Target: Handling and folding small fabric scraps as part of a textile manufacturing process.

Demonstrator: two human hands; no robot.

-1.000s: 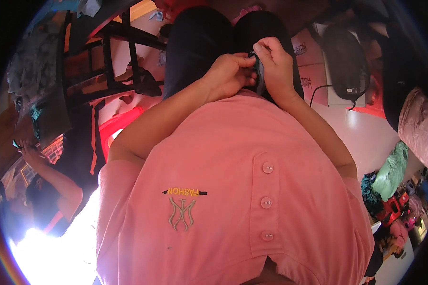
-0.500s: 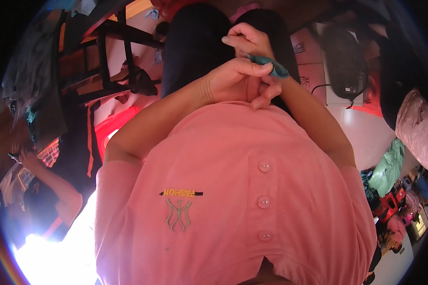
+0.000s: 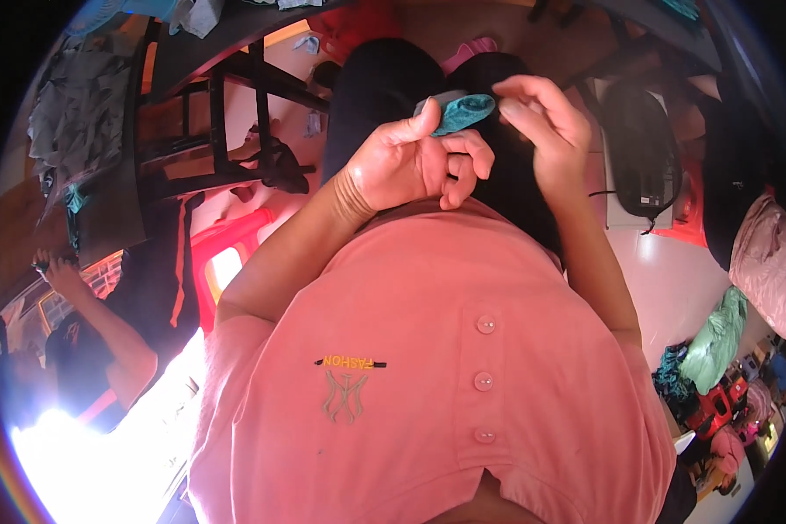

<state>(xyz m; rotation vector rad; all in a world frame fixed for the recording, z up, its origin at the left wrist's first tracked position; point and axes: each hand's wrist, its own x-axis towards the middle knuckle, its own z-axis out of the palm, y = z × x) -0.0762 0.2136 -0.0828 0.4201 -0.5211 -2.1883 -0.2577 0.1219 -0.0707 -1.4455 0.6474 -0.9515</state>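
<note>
In my left hand [image 3: 415,166], a small rolled piece of teal fabric [image 3: 465,113] is pinched between the thumb and the index finger. The other fingers of that hand curl below it. A greyish part shows along the fabric's far side; I cannot tell what it is. My right hand [image 3: 550,127] is just right of the fabric's end, its fingers loosely bent and nothing visible in them. Both hands are over my lap, above my dark trousers [image 3: 382,87].
Left are a dark-framed table or stand [image 3: 227,122] and a red stool [image 3: 208,271]. A person's arm [image 3: 105,327] reaches toward grey cloth [image 3: 92,122] at far left. A black bag-like object [image 3: 642,148], pale green cloth [image 3: 716,341] and pink cloth [image 3: 764,244] are on the right.
My right hand has come out from behind my left hand and moved right. My left hand has shifted left and turned, still gripping the teal fabric, which now shows more fully.
</note>
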